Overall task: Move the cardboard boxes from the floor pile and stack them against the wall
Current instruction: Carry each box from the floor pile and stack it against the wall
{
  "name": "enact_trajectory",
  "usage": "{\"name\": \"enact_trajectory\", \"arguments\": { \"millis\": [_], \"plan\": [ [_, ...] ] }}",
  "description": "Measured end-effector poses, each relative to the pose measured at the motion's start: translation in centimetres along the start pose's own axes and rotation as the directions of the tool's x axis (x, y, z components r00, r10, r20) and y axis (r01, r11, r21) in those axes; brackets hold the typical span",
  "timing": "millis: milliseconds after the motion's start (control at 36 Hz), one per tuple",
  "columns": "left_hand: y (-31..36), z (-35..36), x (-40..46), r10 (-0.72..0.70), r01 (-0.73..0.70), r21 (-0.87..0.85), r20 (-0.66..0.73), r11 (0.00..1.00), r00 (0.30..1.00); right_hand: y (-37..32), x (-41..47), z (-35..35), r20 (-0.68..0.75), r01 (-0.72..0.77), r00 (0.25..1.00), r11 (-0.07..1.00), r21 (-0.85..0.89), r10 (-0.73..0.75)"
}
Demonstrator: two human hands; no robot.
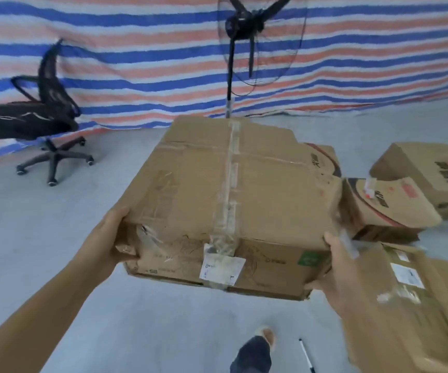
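Head view shows a taped cardboard box (233,195) held off the floor (29,224) at centre frame, the left hand (109,238) curled round its near left corner and the right hand (341,267) wrapped round its near right corner, both grips clamped on the box. Its dented walls and crushed, torn lower edge suggest soft, worn cardboard that could buckle, so support under the bottom corners looks safer than squeezing the sides. More boxes (406,184) lie piled at right.
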State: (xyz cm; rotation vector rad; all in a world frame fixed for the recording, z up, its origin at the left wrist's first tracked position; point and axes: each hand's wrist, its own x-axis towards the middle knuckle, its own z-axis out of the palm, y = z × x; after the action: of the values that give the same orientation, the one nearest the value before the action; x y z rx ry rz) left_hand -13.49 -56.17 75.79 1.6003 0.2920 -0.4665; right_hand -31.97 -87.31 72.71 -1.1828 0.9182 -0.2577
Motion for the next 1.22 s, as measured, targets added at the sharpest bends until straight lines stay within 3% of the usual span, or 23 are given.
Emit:
{"name": "enact_trajectory", "arguments": {
  "millis": [194, 361, 444, 667, 972, 1222],
  "plan": [
    [-3.2, -17.0, -9.1, 0.023, -0.094, -0.198, -0.331, 0.976, 0.943, 1.2, -5.3, 13.4, 0.305, 0.032, 0.952, 0.986, -0.162, 0.02],
    [-6.4, -25.0, -16.4, 0.101, -0.223, -0.186, -0.508, 0.957, 0.855, 2.2, -10.2, 22.4, 0.527, 0.078, 0.848, 0.972, -0.223, 0.053],
    [-8.3, -29.1, -20.6, 0.006, -0.251, -0.309, -0.619, 0.917, 0.785, 3.7, -13.7, 27.5, 0.629, 0.112, 0.772, 0.954, -0.279, 0.093],
    [-14.0, -37.3, -28.4, -0.142, -0.374, -0.396, -0.821, 0.839, 0.552, 8.4, -21.9, 38.6, 0.816, 0.238, 0.545, 0.898, -0.37, 0.192],
    [-20.2, -50.4, -36.2, -0.328, -0.497, -0.405, -0.914, 0.767, 0.237, 18.4, -35.9, 55.9, 0.901, 0.429, 0.223, 0.793, -0.433, 0.371],
    [-25.5, -59.8, -45.6, -0.509, -0.621, -0.386, -0.861, 0.683, -0.025, 28.2, -52.3, 66.4, 0.857, 0.54, -0.038, 0.732, -0.415, 0.514]
  ]
}}
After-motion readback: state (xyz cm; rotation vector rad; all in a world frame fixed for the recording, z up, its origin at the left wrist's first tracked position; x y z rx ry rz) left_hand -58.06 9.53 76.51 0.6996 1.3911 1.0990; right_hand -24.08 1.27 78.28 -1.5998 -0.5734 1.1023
